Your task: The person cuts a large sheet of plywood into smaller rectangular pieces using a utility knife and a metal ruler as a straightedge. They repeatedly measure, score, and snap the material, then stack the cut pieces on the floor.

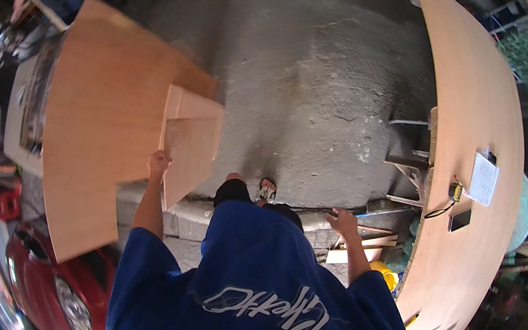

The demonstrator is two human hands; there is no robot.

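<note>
Two hands apart: left hand (158,163) gripping small plywood piece (190,147), right hand (343,222) spread, empty.

a long plywood tabletop (486,96) curves down the right side, bearing a white notepad (484,179), a yellow tape measure (456,191) and a dark phone (459,219) near its middle. on the left, a large plywood sheet (102,127) lies over a bench. grey concrete floor (316,91) runs between them
</note>
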